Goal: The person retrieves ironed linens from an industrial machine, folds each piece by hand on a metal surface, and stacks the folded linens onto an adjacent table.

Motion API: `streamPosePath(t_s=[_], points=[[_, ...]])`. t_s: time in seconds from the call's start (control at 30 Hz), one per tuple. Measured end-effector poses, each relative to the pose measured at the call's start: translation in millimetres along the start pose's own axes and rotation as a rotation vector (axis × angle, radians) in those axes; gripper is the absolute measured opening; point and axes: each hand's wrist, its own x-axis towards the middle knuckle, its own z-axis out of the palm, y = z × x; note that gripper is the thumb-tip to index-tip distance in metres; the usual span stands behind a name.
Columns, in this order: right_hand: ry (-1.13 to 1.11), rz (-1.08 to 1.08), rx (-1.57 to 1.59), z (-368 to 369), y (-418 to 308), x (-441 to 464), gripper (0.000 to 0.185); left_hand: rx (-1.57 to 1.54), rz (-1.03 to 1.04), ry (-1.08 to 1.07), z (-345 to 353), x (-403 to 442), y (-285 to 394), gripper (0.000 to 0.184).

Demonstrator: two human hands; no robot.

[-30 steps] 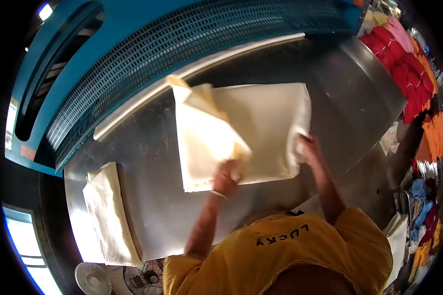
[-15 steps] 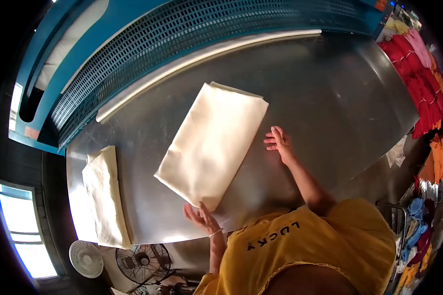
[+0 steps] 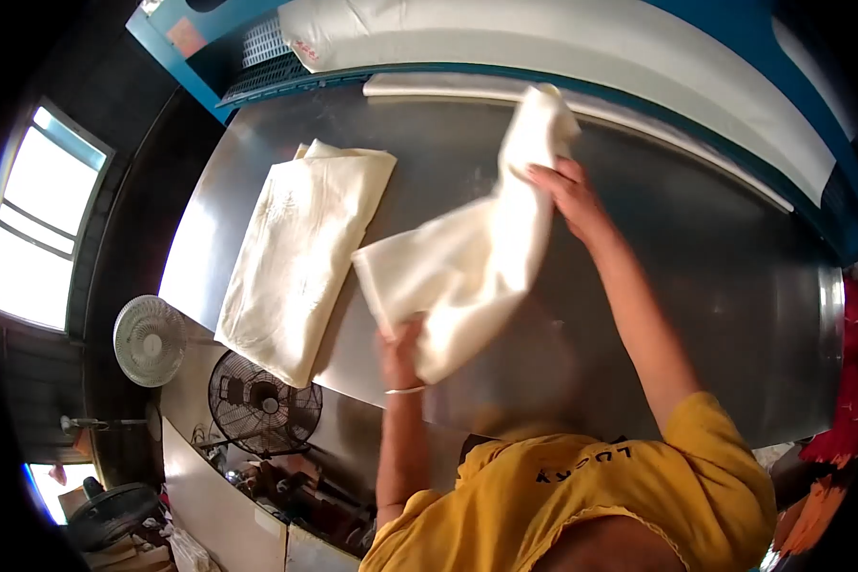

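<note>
A cream folded cloth (image 3: pixel 477 257) is lifted off the metal table, bent and sagging between my two hands. My left hand (image 3: pixel 402 351) grips its near lower edge, with part of the fingers hidden behind the fabric. Higher up on the right, my right hand (image 3: pixel 570 195) is closed on the cloth's far side, thumb and fingers pinching the edge. To the left lies a stack of similar cream folded cloth (image 3: pixel 305 253), flat on the table and apart from both hands.
The shiny metal table (image 3: pixel 696 315) spans the middle. Behind it stands a blue machine with a white padded roller (image 3: pixel 582 43) and a long pale bar (image 3: pixel 639 133). A white fan (image 3: pixel 151 341) and a black fan (image 3: pixel 265 402) stand at the near left; red fabric (image 3: pixel 856 372) hangs at the right.
The folded cloth lay flat on the table; now both my hands have taken hold and raised it. My view has swung left, bringing the stack nearer the middle.
</note>
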Motion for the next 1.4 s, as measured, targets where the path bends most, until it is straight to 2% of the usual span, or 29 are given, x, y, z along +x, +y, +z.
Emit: streamPosePath(t_s=[0.03,0.1,0.13,0.2,0.27,0.33,0.37,0.4,0.43,0.47,0.53,0.57,0.6,0.67,0.7,0.73,0.83,0.9,1.03,1.07,1.1,1.17,1.2,1.23,1.27,1.3,1.33,1.37,1.4], points=[[-0.076,0.005,-0.014,31.3,-9.3,13.0,0.025,0.280,-0.003,0.047,-22.9,6.9,42.1,0.021],[-0.183,-0.013,-0.003,88.2,4.5,47.1,0.025,0.086,0.262,0.257,-64.4,19.8,72.1,0.022],[-0.213,-0.034,0.023,118.7,26.3,65.2,0.025,0.001,0.347,0.235,-82.7,24.5,91.3,0.022],[-0.265,0.021,0.011,183.2,49.5,85.0,0.028,0.048,0.467,0.325,-132.1,45.5,108.7,0.019],[-0.281,0.084,0.030,232.5,60.4,87.3,0.029,0.199,0.488,0.407,-144.8,54.1,127.4,0.021],[-0.296,0.169,0.108,265.1,102.3,92.8,0.027,0.284,0.459,0.441,-188.1,77.9,108.0,0.024],[-0.276,0.280,0.030,266.4,114.9,88.3,0.023,0.327,0.444,0.456,-218.2,91.7,86.8,0.025],[-0.357,0.296,-0.016,257.6,150.8,90.9,0.021,0.529,0.356,0.511,-257.5,107.6,53.3,0.032],[-0.307,0.447,0.043,241.9,162.0,83.7,0.016,0.854,0.319,0.613,-276.5,107.5,41.8,0.038],[-0.256,0.387,-0.104,213.9,186.6,80.7,0.016,1.176,0.277,0.699,-281.9,110.9,34.5,0.044],[-0.144,0.157,-0.120,139.7,187.9,59.2,0.023,1.527,0.366,0.825,-193.1,84.7,80.5,0.058],[-0.042,0.025,-0.295,95.0,184.7,50.4,0.021,1.629,0.518,0.891,-169.8,84.9,83.7,0.059],[0.058,-0.358,-0.745,42.3,181.9,40.9,0.021,1.701,0.689,0.954,-150.8,88.9,80.0,0.061],[0.328,-0.414,-1.050,-55.1,159.5,-0.8,0.021,1.528,0.888,0.574,-90.5,107.0,61.8,0.058],[0.457,-0.404,-1.099,-103.9,155.2,-24.3,0.019,1.164,0.857,0.334,-51.2,130.5,38.7,0.050],[0.551,-0.380,-1.339,-150.5,148.9,-48.7,0.019,1.063,0.929,0.031,-9.3,147.2,18.0,0.040],[0.862,-0.002,-1.561,-238.3,141.6,-132.4,0.021,0.948,0.950,-0.553,137.0,201.1,-54.2,0.035],[0.877,0.040,-1.523,-259.3,147.6,-163.5,0.021,0.945,1.093,-0.864,242.6,232.2,-99.9,0.028],[0.905,0.102,-1.440,-268.8,144.1,-172.6,0.020,1.379,1.291,-0.839,415.3,290.8,-184.1,0.025],[0.907,0.118,-1.415,-270.3,140.1,-171.1,0.020,1.539,1.362,-0.803,452.8,307.3,-201.5,0.027],[0.916,0.123,-1.402,-273.8,139.3,-170.6,0.020,1.547,1.515,-0.654,478.5,319.6,-220.3,0.026],[0.926,0.125,-1.368,-277.0,139.7,-170.7,0.020,1.487,1.039,-0.744,515.2,336.2,-238.4,0.018],[0.933,0.106,-1.370,-278.9,137.3,-170.5,0.020,1.543,1.096,-0.596,525.2,326.7,-235.3,0.014],[0.936,0.086,-1.364,-277.4,135.6,-171.3,0.020,1.342,1.167,-0.641,519.7,314.0,-229.7,0.015],[0.936,0.070,-1.355,-271.4,132.9,-172.1,0.020,1.475,1.180,-0.700,511.5,295.9,-217.8,0.014],[0.936,0.055,-1.338,-272.1,135.8,-174.6,0.020,1.370,0.995,-0.750,496.9,285.9,-229.1,0.013],[0.938,0.046,-1.338,-274.4,138.2,-177.6,0.020,1.321,1.252,-0.793,471.1,271.9,-243.0,0.013],[0.944,0.030,-1.333,-274.0,140.4,-178.9,0.020,1.174,1.297,-0.805,442.5,238.5,-239.6,0.015],[0.952,0.013,-1.326,-272.5,141.2,-179.7,0.020,0.955,1.285,-0.919,414.2,197.3,-230.1,0.015]])
